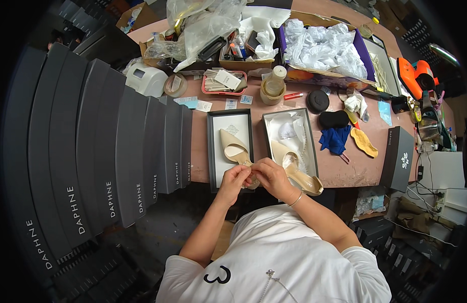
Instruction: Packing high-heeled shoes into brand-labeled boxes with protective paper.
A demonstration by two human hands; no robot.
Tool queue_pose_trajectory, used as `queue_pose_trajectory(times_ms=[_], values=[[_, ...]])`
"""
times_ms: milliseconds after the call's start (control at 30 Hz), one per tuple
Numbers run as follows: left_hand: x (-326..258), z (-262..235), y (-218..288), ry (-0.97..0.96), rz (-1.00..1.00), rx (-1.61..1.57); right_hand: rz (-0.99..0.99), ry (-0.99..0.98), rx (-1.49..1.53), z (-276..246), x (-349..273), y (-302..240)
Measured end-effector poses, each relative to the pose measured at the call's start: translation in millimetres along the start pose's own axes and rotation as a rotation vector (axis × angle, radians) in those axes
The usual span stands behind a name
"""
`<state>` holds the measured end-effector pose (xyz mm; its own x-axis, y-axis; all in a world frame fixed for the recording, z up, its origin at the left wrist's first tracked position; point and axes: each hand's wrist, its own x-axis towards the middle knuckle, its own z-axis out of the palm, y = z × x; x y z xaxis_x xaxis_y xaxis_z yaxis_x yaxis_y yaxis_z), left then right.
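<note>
A beige pointed slingback shoe (230,139) lies in an open dark box part (211,146) with a white inside. My left hand (235,181) and my right hand (272,178) meet over the shoe's rear end. Both have their fingertips pinched together around its strap area; the exact spot between them is covered by the fingers. To the right, a matching beige shoe (309,181) rests in a second open box (313,136) with white tissue paper (300,124). Its heel end reaches past the box's near edge, close to my right wrist.
Tall dark shoe boxes (99,141) are stacked along the left. Behind the shoes stand a pink basket (205,90), a tape roll (175,86), a bottle (278,76) and a carton of crumpled white paper (324,50). At right are a blue cloth (335,139), yellow cloth (364,142) and dark lid (397,159).
</note>
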<state>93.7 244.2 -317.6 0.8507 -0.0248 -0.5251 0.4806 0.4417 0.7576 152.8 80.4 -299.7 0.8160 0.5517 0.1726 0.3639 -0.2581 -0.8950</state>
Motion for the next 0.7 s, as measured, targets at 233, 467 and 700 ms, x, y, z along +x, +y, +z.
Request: queue_pose_trajectory(times_ms=[233, 467, 700], values=[[-0.4, -2.2, -3.2, 0.019, 0.015, 0.099, 0.105, -0.023, 0.036, -0.1, -2.1, 2.2], [-0.8, -0.5, 0.4, 0.082, 0.070, 0.292, 0.031, -0.039, -0.025, -0.1, -2.3, 2.2], [-0.7, 4.8, 2.1, 0.111, 0.094, 0.366, 0.004, -0.054, -0.053, 0.5, -2.8, 5.4]])
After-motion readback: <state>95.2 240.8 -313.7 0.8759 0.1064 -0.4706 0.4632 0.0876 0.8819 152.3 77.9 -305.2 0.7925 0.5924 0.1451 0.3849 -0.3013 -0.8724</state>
